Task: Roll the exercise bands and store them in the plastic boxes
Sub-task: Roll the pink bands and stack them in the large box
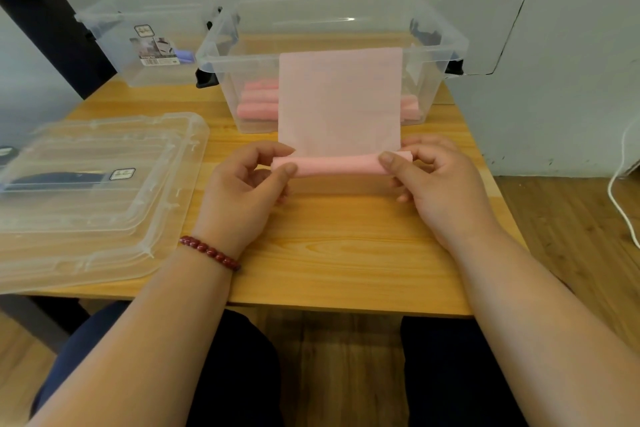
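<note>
Rolling step, partway. Pinching the band's rolled end between curled fingers of left hand and right hand, just above worktop, flat length draped over box rim. Next, likely: wind evenly toward box.

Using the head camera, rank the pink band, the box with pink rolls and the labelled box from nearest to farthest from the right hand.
1. pink band: pinched by the right hand.
2. box with pink rolls: just ahead.
3. labelled box: back left.
</note>
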